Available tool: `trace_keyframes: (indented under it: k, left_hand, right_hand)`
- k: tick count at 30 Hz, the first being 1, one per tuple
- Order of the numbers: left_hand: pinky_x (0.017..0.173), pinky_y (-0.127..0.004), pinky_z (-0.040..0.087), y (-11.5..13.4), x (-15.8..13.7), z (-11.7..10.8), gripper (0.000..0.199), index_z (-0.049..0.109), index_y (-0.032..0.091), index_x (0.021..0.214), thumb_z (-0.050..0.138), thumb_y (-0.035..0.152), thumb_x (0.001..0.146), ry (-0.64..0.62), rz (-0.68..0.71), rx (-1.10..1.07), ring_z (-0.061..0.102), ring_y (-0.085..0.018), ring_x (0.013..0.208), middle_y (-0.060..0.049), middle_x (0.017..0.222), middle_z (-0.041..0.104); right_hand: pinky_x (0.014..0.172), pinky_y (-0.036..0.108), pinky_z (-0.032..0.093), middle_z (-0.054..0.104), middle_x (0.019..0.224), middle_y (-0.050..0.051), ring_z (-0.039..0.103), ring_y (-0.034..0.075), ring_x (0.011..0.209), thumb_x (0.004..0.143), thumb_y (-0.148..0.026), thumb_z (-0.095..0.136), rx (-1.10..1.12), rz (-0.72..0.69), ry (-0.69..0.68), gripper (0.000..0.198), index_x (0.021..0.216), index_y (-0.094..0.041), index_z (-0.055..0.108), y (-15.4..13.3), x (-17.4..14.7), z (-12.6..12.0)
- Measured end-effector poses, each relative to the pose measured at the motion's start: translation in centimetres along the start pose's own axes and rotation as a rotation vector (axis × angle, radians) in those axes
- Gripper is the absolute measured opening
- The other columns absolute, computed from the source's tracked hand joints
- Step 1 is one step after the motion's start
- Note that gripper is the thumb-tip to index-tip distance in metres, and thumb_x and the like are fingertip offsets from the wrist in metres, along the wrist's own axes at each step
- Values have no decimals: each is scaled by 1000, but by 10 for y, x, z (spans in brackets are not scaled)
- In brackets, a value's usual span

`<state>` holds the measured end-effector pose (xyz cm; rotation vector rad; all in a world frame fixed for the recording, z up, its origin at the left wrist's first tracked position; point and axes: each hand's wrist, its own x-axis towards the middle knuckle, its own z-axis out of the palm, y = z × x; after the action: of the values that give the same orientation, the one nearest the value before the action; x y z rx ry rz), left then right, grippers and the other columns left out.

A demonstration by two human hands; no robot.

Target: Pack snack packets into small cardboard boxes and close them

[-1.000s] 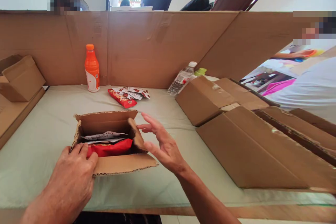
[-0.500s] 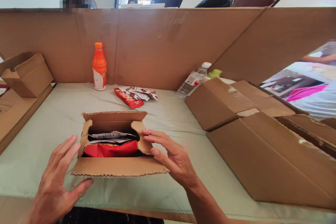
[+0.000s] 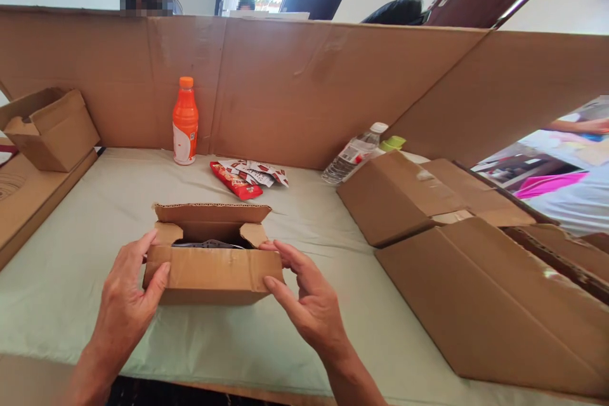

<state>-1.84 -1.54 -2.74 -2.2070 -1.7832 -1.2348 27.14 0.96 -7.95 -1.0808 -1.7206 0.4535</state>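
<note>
A small cardboard box (image 3: 214, 297) stands on the table in front of me. Its front flap (image 3: 214, 269) is folded upward and partly over the opening, both side flaps lean inward, and the back flap (image 3: 214, 213) sticks up. My left hand (image 3: 130, 285) grips the left end of the front flap, thumb on its face and fingers at the box's side. At the right end, my right hand (image 3: 307, 292) holds the same flap between thumb and fingers. A strip of silvery packet (image 3: 209, 244) shows inside; the other contents are hidden.
Beyond the box lie a red snack packet (image 3: 236, 181) and white-and-red sachets (image 3: 259, 172). An orange bottle (image 3: 185, 124) and a clear water bottle (image 3: 354, 155) stand near the cardboard wall (image 3: 304, 82). Large cartons (image 3: 480, 298) occupy the right; another open box (image 3: 57, 133) sits left.
Both hands have come onto the front flap and raised it from lying outward. The side flaps have turned inward. The red packet inside the box is now hidden.
</note>
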Motion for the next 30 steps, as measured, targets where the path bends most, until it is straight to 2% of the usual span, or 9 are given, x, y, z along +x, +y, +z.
trace_keyframes:
  k: [3,6,9,12,14,17,20,23,30]
  left_hand:
    - [99,-44,59,0,-2,5,35,56,24,137,51,21,102,-16,10,38,62,-26,126,-14,142,55]
    - [100,-46,59,-3,-5,7,32,60,27,132,51,21,102,-71,15,59,55,-30,135,-13,152,47]
    - [110,-53,52,-6,-5,7,45,48,30,147,50,24,103,-82,3,44,47,-31,144,-13,157,43]
    - [116,-58,45,-9,-4,7,60,29,32,159,50,26,103,-66,-20,49,40,-33,150,-15,162,37]
    - [115,-58,46,-11,-4,7,63,25,31,161,50,27,103,-75,-18,62,40,-34,150,-16,163,36]
    - [114,-58,48,-15,-6,8,47,46,27,150,50,27,104,-87,39,79,43,-34,148,-16,162,38]
    - [110,-56,51,-19,-6,9,28,67,23,124,49,25,104,-100,122,69,50,-34,143,-15,153,52]
    - [104,-51,57,-25,-3,7,28,69,22,120,47,28,105,-129,126,42,63,-30,131,-15,146,61]
    - [104,-42,58,-56,-7,-21,59,41,32,157,55,42,101,-422,274,22,51,-31,144,-7,170,31]
  right_hand:
    - [95,45,59,61,145,12,59,30,134,98,-24,62,-90,-54,46,50,146,-31,52,-8,-1,6]
    - [113,56,48,38,165,11,39,34,151,96,-23,63,-201,-131,44,63,154,-35,42,-14,9,1]
    - [119,61,37,27,170,11,30,35,155,96,-29,63,-281,-156,29,77,163,-35,26,-16,33,-5]
    - [116,56,42,41,164,14,42,33,149,99,-37,61,-275,-165,-43,78,165,-31,20,-13,55,-8]
    - [111,52,47,57,151,13,55,31,137,101,-40,57,-248,-211,-146,66,161,-28,33,-9,60,-8]
    - [106,49,49,67,139,12,61,30,129,104,-44,50,-223,-300,-300,46,146,-25,55,-2,52,-9]
    - [111,49,45,59,150,14,52,31,141,104,-53,48,-235,-355,-405,56,151,-23,51,4,38,-15]
    - [116,51,42,49,159,16,41,31,151,101,-57,53,-299,-374,-485,72,161,-21,37,9,30,-20]
    - [119,53,41,39,165,16,24,30,158,98,-42,64,-318,-412,-538,67,158,-23,41,22,32,-20]
